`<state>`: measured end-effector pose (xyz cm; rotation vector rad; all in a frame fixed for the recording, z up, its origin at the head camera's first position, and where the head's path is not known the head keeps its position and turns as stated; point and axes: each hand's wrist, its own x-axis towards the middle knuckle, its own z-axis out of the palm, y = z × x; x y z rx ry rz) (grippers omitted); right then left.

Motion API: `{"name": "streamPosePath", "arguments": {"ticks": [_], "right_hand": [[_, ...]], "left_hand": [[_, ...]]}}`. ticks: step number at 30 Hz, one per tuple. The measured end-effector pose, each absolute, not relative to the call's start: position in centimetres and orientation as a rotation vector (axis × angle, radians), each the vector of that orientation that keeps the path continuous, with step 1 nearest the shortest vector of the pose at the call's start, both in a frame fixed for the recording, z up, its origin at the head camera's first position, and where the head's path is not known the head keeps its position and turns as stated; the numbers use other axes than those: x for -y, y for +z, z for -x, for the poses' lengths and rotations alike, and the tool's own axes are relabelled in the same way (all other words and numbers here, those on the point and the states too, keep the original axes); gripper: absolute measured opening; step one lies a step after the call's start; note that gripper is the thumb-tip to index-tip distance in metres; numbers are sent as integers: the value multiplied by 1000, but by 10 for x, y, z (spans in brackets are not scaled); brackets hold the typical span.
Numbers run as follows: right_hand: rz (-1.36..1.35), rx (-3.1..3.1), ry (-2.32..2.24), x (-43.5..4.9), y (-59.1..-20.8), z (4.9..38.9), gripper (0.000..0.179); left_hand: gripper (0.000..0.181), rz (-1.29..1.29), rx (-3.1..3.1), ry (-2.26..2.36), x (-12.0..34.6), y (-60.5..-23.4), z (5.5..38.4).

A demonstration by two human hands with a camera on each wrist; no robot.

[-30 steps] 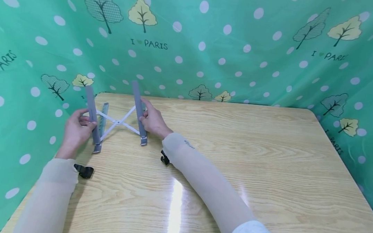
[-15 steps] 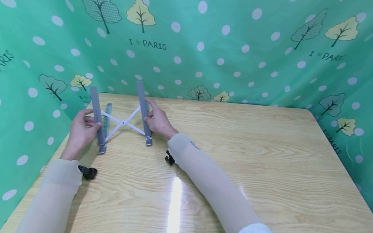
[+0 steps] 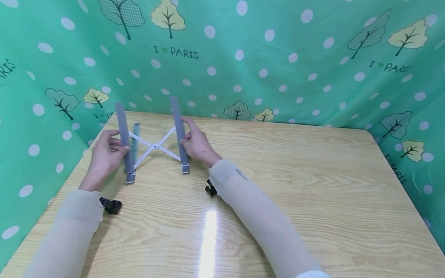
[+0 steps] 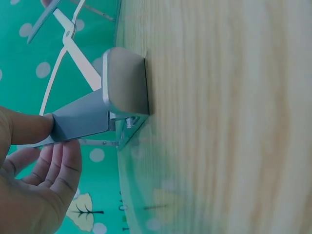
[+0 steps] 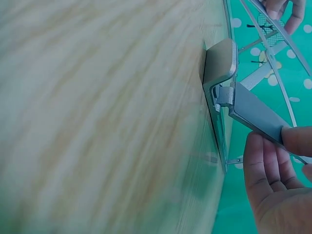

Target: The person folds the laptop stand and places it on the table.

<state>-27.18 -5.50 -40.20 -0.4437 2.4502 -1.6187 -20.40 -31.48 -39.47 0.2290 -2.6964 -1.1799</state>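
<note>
A grey folding laptop stand (image 3: 155,146) stands unfolded at the table's far left, its white crossbars spread in an X between two raised side arms. My left hand (image 3: 107,155) pinches the left arm (image 3: 124,135), thumb on one face and fingers on the other, as the left wrist view shows. On the other side my right hand (image 3: 198,145) grips the right arm (image 3: 179,131) between thumb and fingers. In the right wrist view the hinge (image 5: 225,95) joins that arm to its base, whose front lip (image 5: 220,61) is at the tabletop.
The wood-grain table (image 3: 280,179) stretches far to the right, with a bright light streak near its front. A green dotted curtain (image 3: 226,56) hangs behind and at both sides. Black wrist-camera mounts (image 3: 111,206) stick out at the wrists.
Both hands and the laptop stand have shifted right across the table, with the stand still unfolded and the grips unchanged. The head view has turned slightly.
</note>
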Motion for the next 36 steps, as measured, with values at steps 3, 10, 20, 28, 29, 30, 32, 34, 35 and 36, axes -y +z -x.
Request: {"name": "streamPosePath", "arguments": {"ticks": [3,10,20,28,29,30,32,34,35,36], "right_hand": [[448,-2463,-1605,50,-403,273,77],[420,-2465,-1599,38,-403,275,76],[389,-2510,-1576,22,-403,275,75],[358,-2520,-1569,12,-401,272,76],[353,-2518,-1569,11,-401,272,76],[350,-2517,-1571,9,-401,271,77],[344,-2511,-1577,7,-400,270,77],[345,-2514,-1576,5,-400,270,76],[345,-2513,-1574,4,-400,270,76],[346,-2515,-1572,3,-400,269,75]], "left_hand": [[57,-212,2695,-1189,310,-393,203],[59,-160,2688,-1177,295,-391,202],[61,-199,2662,-1244,279,-394,205],[60,-199,2649,-1275,269,-393,206],[60,-198,2647,-1283,268,-393,206],[59,-197,2644,-1293,267,-393,207],[59,-194,2640,-1310,265,-393,207],[59,-195,2642,-1316,263,-393,208],[59,-196,2644,-1316,263,-394,209],[59,-198,2647,-1315,262,-394,209]]}}
